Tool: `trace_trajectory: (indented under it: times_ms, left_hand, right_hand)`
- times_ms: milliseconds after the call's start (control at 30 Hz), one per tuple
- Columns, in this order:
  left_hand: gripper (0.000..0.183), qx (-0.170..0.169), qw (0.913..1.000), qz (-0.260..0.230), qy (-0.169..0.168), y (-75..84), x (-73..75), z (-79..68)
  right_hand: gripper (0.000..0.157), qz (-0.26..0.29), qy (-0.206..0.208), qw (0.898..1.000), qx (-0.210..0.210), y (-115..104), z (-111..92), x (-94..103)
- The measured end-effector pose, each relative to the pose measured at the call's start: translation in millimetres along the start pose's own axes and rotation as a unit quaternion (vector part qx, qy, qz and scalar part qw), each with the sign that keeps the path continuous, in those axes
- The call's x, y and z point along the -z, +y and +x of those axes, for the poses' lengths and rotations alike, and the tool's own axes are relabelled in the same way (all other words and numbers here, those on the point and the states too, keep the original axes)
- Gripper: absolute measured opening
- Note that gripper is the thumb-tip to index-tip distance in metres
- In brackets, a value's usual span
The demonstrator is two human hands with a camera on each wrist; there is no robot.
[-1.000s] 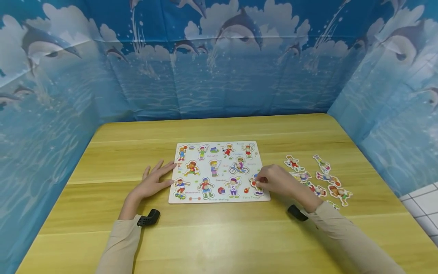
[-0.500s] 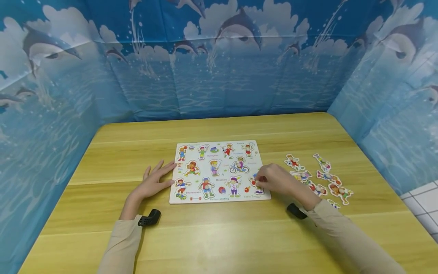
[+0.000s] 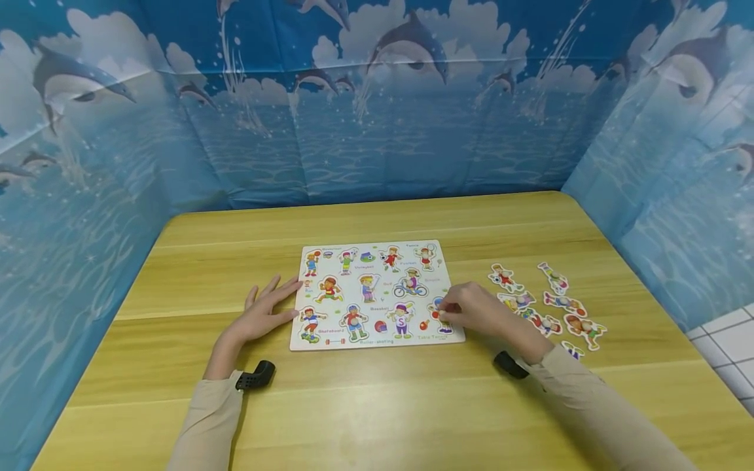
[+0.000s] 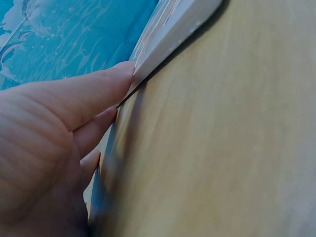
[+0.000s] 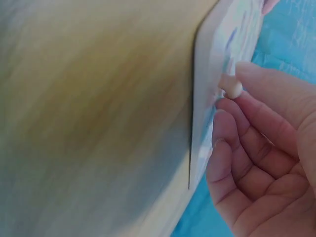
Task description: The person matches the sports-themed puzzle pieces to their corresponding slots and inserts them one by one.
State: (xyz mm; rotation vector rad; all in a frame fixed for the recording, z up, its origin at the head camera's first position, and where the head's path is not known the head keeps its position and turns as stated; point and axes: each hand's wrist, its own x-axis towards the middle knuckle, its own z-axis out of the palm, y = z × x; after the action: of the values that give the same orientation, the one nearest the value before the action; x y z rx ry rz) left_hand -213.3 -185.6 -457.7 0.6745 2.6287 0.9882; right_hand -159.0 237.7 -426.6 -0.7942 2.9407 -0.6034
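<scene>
A white puzzle board (image 3: 353, 345) printed with sports figures lies flat on the table. My left hand (image 3: 259, 318) rests beside its left edge with fingers extended; in the left wrist view the thumb (image 4: 106, 86) touches the board's side. At the board's lower right corner, my right hand (image 3: 478, 310) pinches the table tennis puzzle piece (image 3: 438, 306) over the Table Tennis picture. Thumb and index finger are at its small round wooden knob (image 5: 232, 87) in the right wrist view. The other right fingers (image 5: 224, 163) are curled close to the board, and the hand partly hides the piece.
Right of the board lie several loose puzzle pieces, among them a football player (image 3: 505, 279), a runner (image 3: 584, 331) and a piece with a ball (image 3: 564, 304). The wooden table (image 3: 377, 405) meets a dolphin-print curtain (image 3: 377, 144) behind.
The view has shifted very slightly. Both hands keep their places, the left at the board's edge and the right on the table tennis piece.
</scene>
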Motion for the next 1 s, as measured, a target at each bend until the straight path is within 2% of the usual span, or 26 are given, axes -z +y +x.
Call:
trace_trajectory:
  times_ms: [200, 533, 767, 1000]
  left_hand:
    - [0.062, -0.003, 1.0000, 0.003, 0.001, -2.1, -0.9, 0.9]
    - [0.062, -0.007, 1.0000, 0.001, 0.004, -2.3, -1.7, 0.7]
    - [0.062, -0.008, 0.9999, 0.002, 0.009, -2.7, -2.8, 1.7]
    - [0.062, -0.013, 0.9998, 0.007, 0.013, -3.5, -3.4, 1.6]
  right_hand:
    - [0.012, 0.033, 0.008, 0.999, 0.003, 7.7, -6.0, 5.1]
    - [0.008, -0.029, 0.091, 0.995, 0.023, 18.5, -15.4, 17.7]
    - [0.010, -0.076, 0.109, 0.991, -0.006, 44.8, -21.2, 28.2]
    - [0.012, -0.067, 0.101, 0.992, -0.045, 64.6, -28.6, 36.4]
